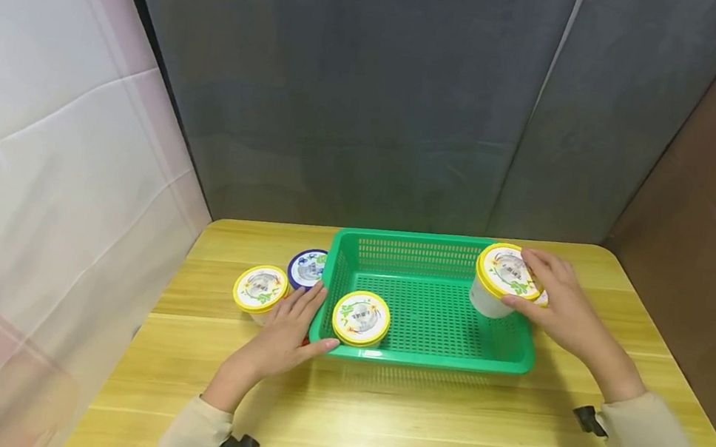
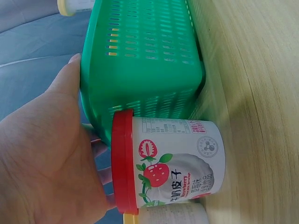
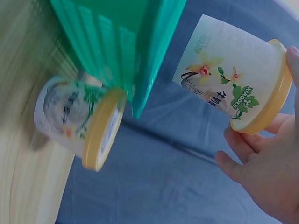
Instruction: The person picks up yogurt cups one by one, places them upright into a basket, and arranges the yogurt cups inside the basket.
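Note:
A green plastic basket (image 1: pixel 428 360) stands on the table. My right hand (image 1: pixel 561 306) grips a yellow-lidded tub (image 1: pixel 489 299) by its lid, above the basket's right end; the right wrist view shows its vanilla-flower print. Another yellow-lidded tub (image 1: pixel 361 319) sits in the basket's left front corner. With fingers extended, my left hand (image 1: pixel 282 335) rests at the basket's left rim. Beneath that hand, a red-lidded strawberry tub (image 2: pixel 175 161) stands beside the basket, mostly hidden in the head view. A yellow-lidded tub (image 1: pixel 261 288) and a blue-lidded tub (image 1: pixel 308 268) stand left of the basket.
One more yellow-lidded tub (image 3: pixel 77 119) stands on the table just outside the basket's right side, largely hidden behind my right hand in the head view. Grey cloth (image 1: pixel 359 104) hangs behind the wooden table (image 1: pixel 413 431), with a white sheet left and a brown one right.

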Available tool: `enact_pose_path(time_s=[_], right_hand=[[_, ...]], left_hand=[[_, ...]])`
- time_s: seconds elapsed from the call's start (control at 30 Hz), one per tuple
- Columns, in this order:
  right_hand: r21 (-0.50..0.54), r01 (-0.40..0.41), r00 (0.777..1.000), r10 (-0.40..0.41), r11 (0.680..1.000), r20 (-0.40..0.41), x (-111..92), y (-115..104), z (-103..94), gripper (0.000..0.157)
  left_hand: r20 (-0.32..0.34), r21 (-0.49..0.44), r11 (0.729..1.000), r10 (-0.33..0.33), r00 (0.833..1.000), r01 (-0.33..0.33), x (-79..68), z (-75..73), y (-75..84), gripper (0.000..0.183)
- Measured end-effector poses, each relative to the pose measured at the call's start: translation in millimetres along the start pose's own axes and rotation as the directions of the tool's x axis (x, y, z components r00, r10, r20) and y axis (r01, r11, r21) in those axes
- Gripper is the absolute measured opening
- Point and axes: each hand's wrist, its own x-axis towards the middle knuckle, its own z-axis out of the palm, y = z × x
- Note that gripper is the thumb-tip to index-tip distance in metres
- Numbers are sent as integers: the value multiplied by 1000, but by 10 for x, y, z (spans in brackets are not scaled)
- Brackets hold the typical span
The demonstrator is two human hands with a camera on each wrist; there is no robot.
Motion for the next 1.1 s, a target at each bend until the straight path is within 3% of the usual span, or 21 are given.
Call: enact_pose_path(time_s=[0.33, 0.87, 1.1], right_hand=[[-21, 64, 995, -62, 998, 78, 91, -69, 311, 86], [-18, 138, 982, -135, 990, 129, 171, -200, 703, 93], [0, 138, 975, -135, 990, 178, 178, -242, 838, 95]], left_hand=[[0, 1, 1000, 8, 1000, -8, 3, -6, 14, 91], [4, -12, 1000, -3, 1000, 3, -9, -1, -3, 91], [6, -4, 1000, 0, 1000, 0, -6, 4, -10, 91]])
